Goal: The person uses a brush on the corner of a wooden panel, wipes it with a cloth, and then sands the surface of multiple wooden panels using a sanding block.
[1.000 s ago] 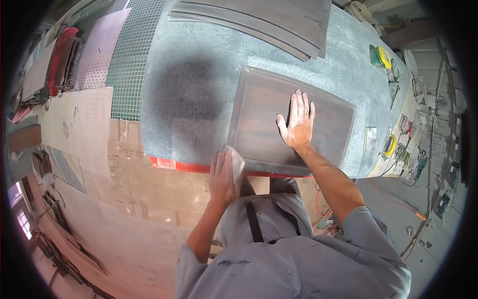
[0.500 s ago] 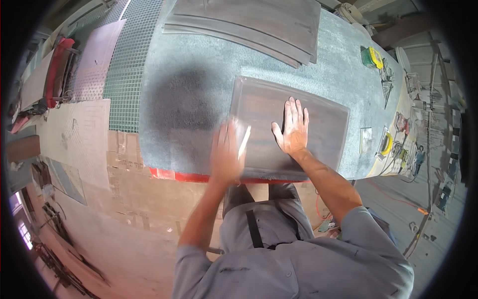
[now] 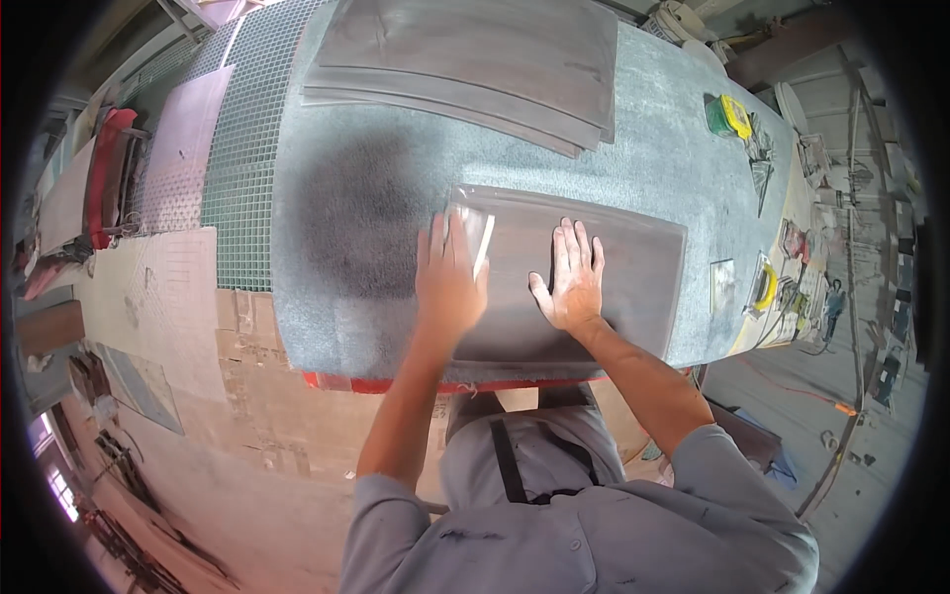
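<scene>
Green grating (image 3: pixel 242 188), yellow-handled tool (image 3: pixel 767 285), brown cardboard (image 3: pixel 259 406)

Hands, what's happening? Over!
Right hand spread on grey rectangular panel. Left hand holding whitish flat pad near panel's left edge. Stacked grey sheets beyond, apart.

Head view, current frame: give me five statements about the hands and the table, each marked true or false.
1. The right hand lies flat on a dark panel. True.
2. The left hand is empty. False: it holds a pale piece.
3. A stack of panels lies beyond both hands. True.
4. The yellow-and-green item is left of that stack. False: it is to its right.
5. The blue-grey table surface has a dark patch. True.
</scene>
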`<state>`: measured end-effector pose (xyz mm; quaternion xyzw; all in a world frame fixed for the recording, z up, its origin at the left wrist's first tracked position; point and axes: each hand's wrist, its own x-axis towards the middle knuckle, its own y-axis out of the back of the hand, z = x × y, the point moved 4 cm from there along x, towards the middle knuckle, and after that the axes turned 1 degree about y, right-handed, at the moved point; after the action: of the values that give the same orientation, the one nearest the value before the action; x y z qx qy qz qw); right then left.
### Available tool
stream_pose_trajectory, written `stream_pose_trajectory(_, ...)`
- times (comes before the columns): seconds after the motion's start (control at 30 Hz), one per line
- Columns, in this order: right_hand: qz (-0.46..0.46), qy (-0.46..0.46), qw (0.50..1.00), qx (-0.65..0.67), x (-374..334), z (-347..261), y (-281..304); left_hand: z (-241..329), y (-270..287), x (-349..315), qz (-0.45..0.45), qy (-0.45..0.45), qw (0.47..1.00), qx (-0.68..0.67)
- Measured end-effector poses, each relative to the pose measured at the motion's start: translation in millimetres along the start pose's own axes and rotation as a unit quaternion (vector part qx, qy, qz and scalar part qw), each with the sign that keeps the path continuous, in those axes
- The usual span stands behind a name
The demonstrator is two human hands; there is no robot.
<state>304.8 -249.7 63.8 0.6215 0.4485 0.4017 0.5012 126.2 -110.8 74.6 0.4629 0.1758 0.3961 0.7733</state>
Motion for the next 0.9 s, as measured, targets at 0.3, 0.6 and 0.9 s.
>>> stream_pose_trajectory(0.3, 0.003, 0.032, 0.999, 0.020, 4, -13, 1, -12, 4, 14, 0.041, 0.036, 0.998, 0.012)
stream_pose_trajectory(0.6, 0.069, 0.043, 0.997, 0.008, -7, -2, -5, 37, 25, -328, -0.127, 0.193, 0.972, -0.035)
stream_pose_trajectory(0.9, -0.144, 0.295, 0.889, 0.319, -123, -79, 69, 79, 20, -367, 0.230, 0.434, 0.787, -0.373)
